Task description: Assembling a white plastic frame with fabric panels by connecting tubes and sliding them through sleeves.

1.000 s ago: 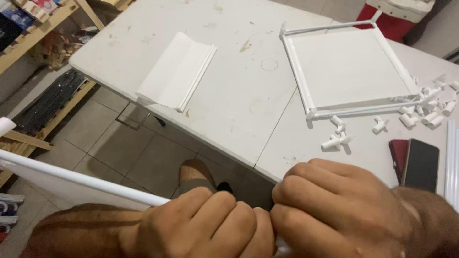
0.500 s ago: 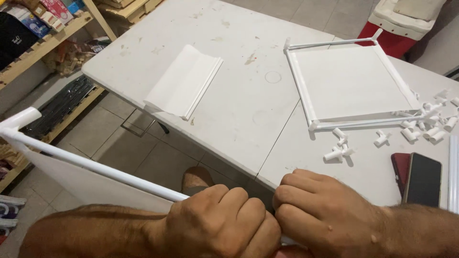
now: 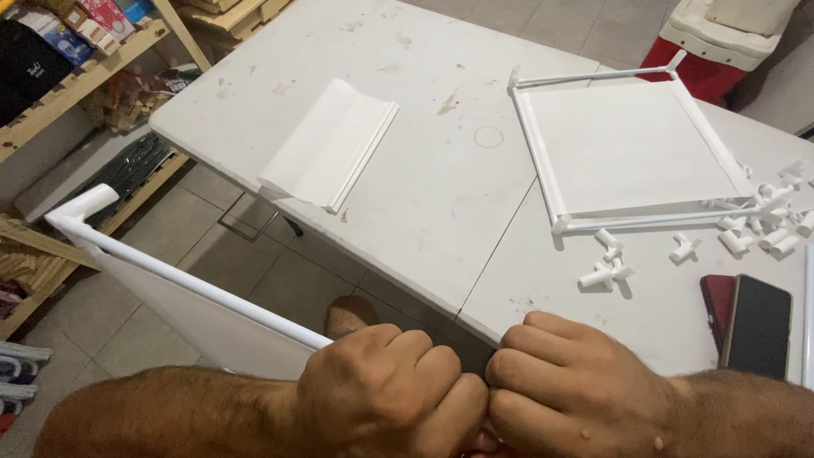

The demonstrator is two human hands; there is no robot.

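At six o'clock, low in the head view, a person's left hand (image 3: 386, 386) and right hand (image 3: 568, 382) met knuckle to knuckle, both clenched into fists. The left fist was grasping a white tube (image 3: 195, 284) that ran out toward nine o'clock and ended in an elbow fitting (image 3: 80, 203), with a white sheet (image 3: 203, 326) hanging beneath it. What the right fist gripped could not be told; its fingers were curled shut over the spot where the tube reached it. Beyond the hands stood a white folding table (image 3: 441, 170). On it, at eleven o'clock, lay a white moulding strip (image 3: 331, 144). At one o'clock rested a square tube frame (image 3: 632, 148) with a white panel inside. Loose white fittings (image 3: 606, 267) were scattered near three o'clock, just beside a dark phone (image 3: 757, 326) lying against a red case (image 3: 714, 301). A foot (image 3: 349, 315) showed on the tiled floor (image 3: 144, 288) below the table edge.
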